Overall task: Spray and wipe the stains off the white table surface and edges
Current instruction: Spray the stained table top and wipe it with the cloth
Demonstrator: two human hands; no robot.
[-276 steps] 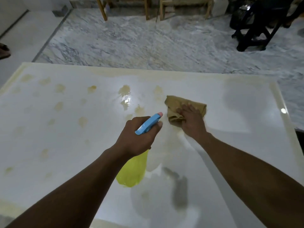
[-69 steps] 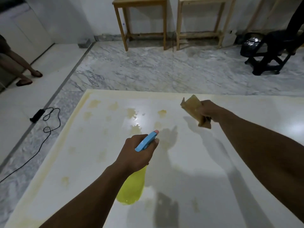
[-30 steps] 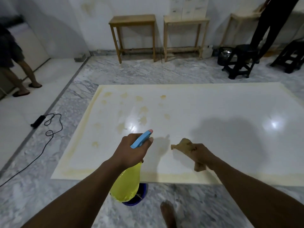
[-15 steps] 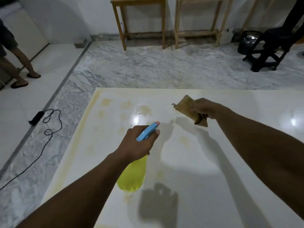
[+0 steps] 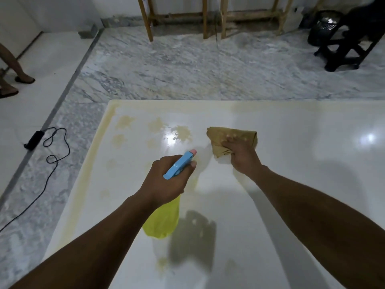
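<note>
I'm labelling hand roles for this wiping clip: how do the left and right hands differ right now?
The left hand grips the spray bottle, fingers curled round its neck; the right hand lies with fingers spread flat on the brown cloth. The right hand presses its cloth onto the white table; the left hand touches only the bottle. Both reach forward over the table.

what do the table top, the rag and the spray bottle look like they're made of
Table top: hard, glossy white, perhaps laminate or polished stone; it mirrors bright glare. Rag: soft tan fabric, bunched in folds under the right hand. Spray bottle: probably plastic, translucent yellow body, matte blue trigger head.
</note>
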